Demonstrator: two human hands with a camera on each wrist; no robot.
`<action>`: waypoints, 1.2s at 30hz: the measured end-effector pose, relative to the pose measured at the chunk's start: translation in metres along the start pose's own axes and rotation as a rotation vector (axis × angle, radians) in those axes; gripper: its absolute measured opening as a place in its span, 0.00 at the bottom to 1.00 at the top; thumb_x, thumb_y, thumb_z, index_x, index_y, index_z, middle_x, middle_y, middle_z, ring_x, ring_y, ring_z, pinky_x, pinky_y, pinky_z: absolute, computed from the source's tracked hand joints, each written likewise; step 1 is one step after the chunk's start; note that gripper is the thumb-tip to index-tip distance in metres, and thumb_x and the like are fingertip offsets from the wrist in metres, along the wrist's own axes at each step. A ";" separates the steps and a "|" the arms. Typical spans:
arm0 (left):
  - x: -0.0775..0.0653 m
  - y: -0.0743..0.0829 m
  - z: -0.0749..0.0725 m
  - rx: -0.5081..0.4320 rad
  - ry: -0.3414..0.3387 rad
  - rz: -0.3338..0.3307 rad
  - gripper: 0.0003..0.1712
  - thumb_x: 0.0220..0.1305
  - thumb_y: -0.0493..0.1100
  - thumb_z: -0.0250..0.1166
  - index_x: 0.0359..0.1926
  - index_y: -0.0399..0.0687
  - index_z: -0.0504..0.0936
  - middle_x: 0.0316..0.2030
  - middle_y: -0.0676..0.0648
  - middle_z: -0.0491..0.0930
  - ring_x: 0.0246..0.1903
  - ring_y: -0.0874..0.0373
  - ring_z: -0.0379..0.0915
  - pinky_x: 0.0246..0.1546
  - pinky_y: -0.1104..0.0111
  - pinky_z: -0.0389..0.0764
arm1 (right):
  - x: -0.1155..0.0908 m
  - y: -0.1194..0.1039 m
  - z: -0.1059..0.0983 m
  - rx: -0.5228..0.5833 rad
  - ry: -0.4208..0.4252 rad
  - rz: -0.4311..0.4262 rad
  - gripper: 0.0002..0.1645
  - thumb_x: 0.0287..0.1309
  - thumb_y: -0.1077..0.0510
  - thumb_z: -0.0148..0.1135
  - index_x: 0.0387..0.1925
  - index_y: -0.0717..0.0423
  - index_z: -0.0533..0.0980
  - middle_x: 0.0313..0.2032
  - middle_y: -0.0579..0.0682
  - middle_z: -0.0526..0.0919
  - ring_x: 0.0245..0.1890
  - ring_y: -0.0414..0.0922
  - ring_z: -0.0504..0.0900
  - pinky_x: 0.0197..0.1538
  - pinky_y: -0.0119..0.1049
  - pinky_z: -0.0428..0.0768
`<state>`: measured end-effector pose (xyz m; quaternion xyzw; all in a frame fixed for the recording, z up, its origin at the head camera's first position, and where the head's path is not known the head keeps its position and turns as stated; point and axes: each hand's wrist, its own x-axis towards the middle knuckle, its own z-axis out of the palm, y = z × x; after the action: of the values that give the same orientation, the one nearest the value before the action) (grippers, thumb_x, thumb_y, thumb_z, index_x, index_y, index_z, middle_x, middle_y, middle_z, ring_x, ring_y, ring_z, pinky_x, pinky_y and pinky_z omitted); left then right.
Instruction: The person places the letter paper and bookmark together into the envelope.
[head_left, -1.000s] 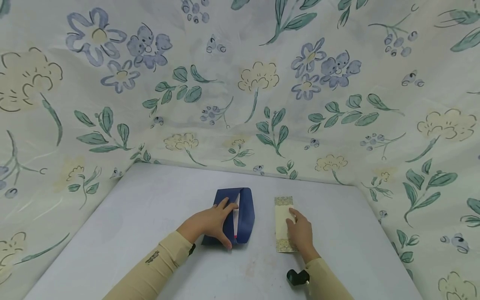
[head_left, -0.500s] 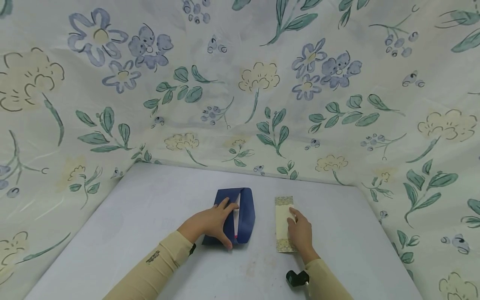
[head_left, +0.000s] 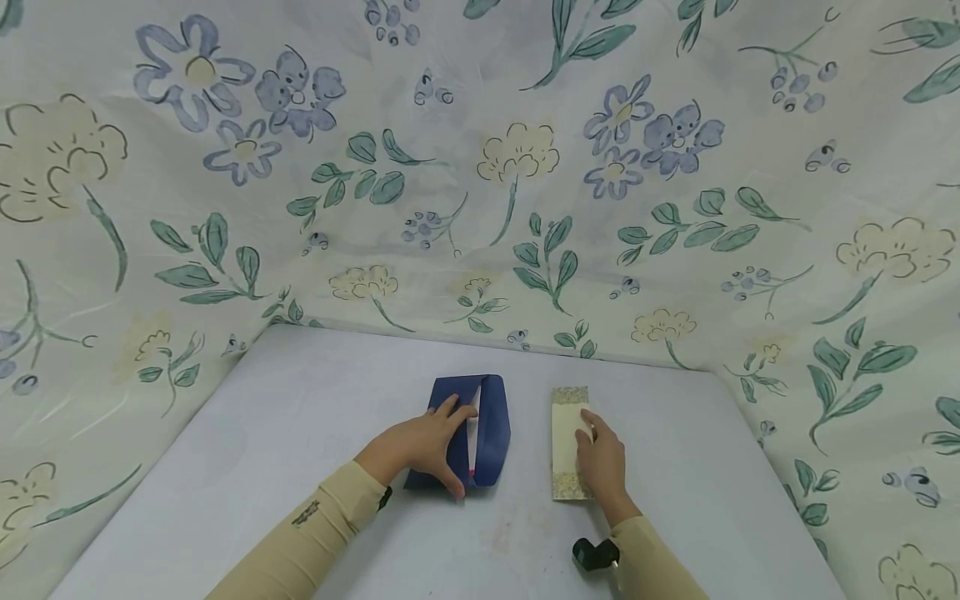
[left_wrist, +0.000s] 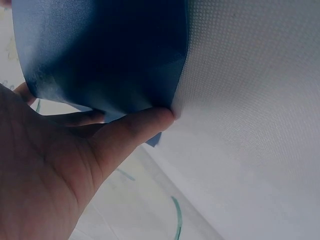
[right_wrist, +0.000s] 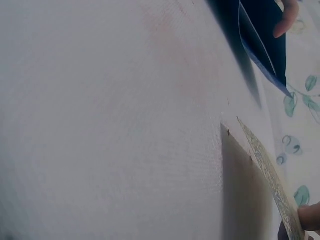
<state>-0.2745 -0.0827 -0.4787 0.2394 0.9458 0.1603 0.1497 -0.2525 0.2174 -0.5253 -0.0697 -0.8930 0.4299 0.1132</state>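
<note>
head view: the left hand (head_left: 423, 446) grips the blue envelope (head_left: 492, 442), likely to keep its mouth open; apart to the right, the right hand (head_left: 606, 467) pinches the card (head_left: 566, 442) by one edge. left wrist view: the thumb (left_wrist: 132, 129) seems to brace the envelope's edge. right wrist view: the card tilts over the table (right_wrist: 125, 150).

There are two bare human hands, one left hand (head_left: 423, 446) and one right hand (head_left: 604, 464), and two long beige fabric sleeves, one left sleeve (head_left: 318, 525) bearing one dark mark (head_left: 304, 513) and one right sleeve (head_left: 654, 565). Flat paper-like items number two: one dark blue envelope (head_left: 454, 389) with one folded-out flap (head_left: 495, 433) and one narrow white strip (head_left: 472, 446) showing, and one slim cream rectangular card (head_left: 566, 442) with two speckled bands. Add one angular black device (head_left: 595, 554) near the right wrist, one white tabletop (head_left: 285, 425) and one pale floral-print backdrop (head_left: 450, 200).
</note>
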 end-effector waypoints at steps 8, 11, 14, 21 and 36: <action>0.001 -0.001 0.001 0.003 -0.004 -0.006 0.71 0.31 0.68 0.85 0.76 0.60 0.59 0.78 0.32 0.47 0.68 0.20 0.55 0.58 0.33 0.70 | 0.001 0.003 0.001 -0.002 0.005 -0.011 0.25 0.71 0.63 0.57 0.67 0.64 0.72 0.30 0.55 0.79 0.18 0.41 0.64 0.25 0.35 0.66; 0.003 -0.002 0.003 0.000 -0.003 -0.006 0.71 0.30 0.69 0.85 0.75 0.60 0.59 0.78 0.32 0.47 0.68 0.20 0.55 0.58 0.33 0.70 | 0.001 0.002 0.000 0.001 0.014 -0.022 0.25 0.71 0.64 0.57 0.67 0.64 0.72 0.28 0.53 0.77 0.18 0.40 0.63 0.24 0.35 0.65; 0.004 -0.003 0.003 0.004 -0.003 -0.007 0.71 0.30 0.69 0.85 0.75 0.61 0.59 0.78 0.33 0.47 0.68 0.21 0.55 0.58 0.33 0.70 | 0.001 0.001 0.000 0.004 0.022 -0.026 0.25 0.71 0.63 0.57 0.67 0.63 0.72 0.32 0.56 0.79 0.20 0.42 0.66 0.25 0.36 0.67; 0.004 -0.002 0.002 0.008 -0.009 -0.006 0.71 0.31 0.69 0.85 0.76 0.60 0.58 0.78 0.33 0.47 0.68 0.20 0.55 0.58 0.33 0.70 | 0.002 0.001 0.002 -0.001 0.040 -0.033 0.25 0.71 0.63 0.57 0.67 0.62 0.73 0.50 0.67 0.83 0.35 0.50 0.78 0.41 0.47 0.79; 0.003 -0.001 0.001 0.004 -0.002 -0.002 0.70 0.30 0.69 0.85 0.75 0.61 0.59 0.78 0.32 0.48 0.68 0.20 0.56 0.58 0.34 0.70 | 0.004 -0.002 0.003 0.012 0.047 -0.019 0.25 0.71 0.62 0.58 0.68 0.60 0.73 0.51 0.66 0.83 0.37 0.50 0.78 0.42 0.47 0.78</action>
<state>-0.2770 -0.0816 -0.4806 0.2387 0.9462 0.1582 0.1505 -0.2568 0.2149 -0.5255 -0.0705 -0.8882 0.4325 0.1386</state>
